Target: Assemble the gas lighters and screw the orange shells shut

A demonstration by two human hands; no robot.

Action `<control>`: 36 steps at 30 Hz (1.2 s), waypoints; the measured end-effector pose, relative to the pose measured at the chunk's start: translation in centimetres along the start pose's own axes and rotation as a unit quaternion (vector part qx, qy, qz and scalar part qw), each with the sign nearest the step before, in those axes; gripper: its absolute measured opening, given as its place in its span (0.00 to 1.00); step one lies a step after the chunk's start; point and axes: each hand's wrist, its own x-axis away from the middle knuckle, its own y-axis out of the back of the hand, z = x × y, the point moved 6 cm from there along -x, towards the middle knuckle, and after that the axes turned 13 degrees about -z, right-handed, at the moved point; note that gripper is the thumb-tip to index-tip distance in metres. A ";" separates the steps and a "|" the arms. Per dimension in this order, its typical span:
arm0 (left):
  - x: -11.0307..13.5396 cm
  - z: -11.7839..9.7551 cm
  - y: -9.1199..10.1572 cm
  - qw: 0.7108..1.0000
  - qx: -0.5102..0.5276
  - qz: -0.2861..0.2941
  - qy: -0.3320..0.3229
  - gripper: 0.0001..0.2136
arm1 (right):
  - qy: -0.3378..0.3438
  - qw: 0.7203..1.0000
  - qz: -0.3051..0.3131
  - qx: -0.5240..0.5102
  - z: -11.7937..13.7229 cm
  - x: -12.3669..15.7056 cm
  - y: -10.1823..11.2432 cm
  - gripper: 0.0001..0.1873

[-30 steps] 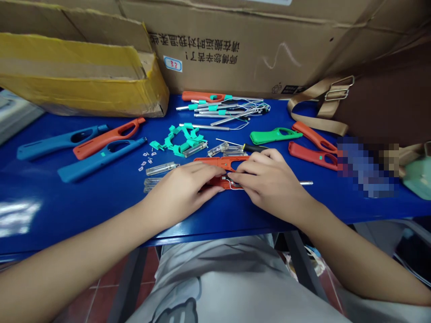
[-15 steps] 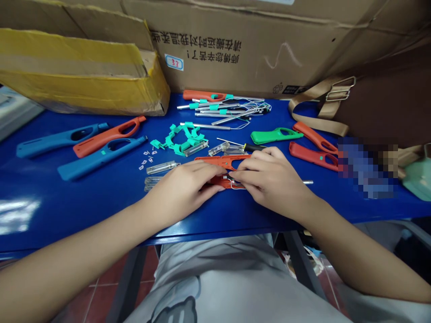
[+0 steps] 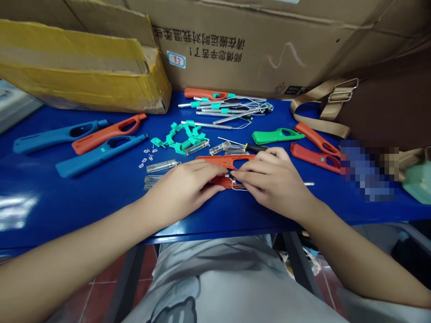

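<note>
Both my hands rest on an orange plastic lighter shell (image 3: 226, 162) lying on the blue table (image 3: 101, 197). My left hand (image 3: 183, 188) lies over its left part, fingers pressed down on it. My right hand (image 3: 269, 179) covers the right part, fingertips pinched at the shell's middle where a thin wire loop shows. A metal rod tip (image 3: 308, 183) sticks out to the right of my right hand. Clear fuel tubes (image 3: 160, 166) lie just left of my left hand.
Blue and orange shells (image 3: 101, 139) lie at the left, a green shell (image 3: 274, 135) and two orange ones (image 3: 314, 148) at the right. Teal clips (image 3: 183, 137), metal rods with wires (image 3: 229, 107) and a screwdriver (image 3: 254, 147) lie behind. Cardboard boxes (image 3: 235, 45) stand at the back, a brown bag (image 3: 387, 103) right.
Hands stay on the orange shell; only small finger shifts. The view has tilted slightly.
</note>
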 end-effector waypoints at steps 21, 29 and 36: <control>0.1 0.0 0.1 1.000 0.000 -0.003 -0.007 0.10 | 0.034 0.999 0.023 0.014 0.6 -0.8 0.0 0.10; 0.0 -0.1 -0.1 1.000 -0.002 -0.001 -0.007 0.09 | 0.010 0.998 0.046 -0.034 0.0 -0.9 -0.2 0.09; 0.0 -0.1 0.0 1.000 0.006 0.000 -0.006 0.09 | 0.012 0.998 0.061 -0.030 0.0 -1.2 -0.2 0.10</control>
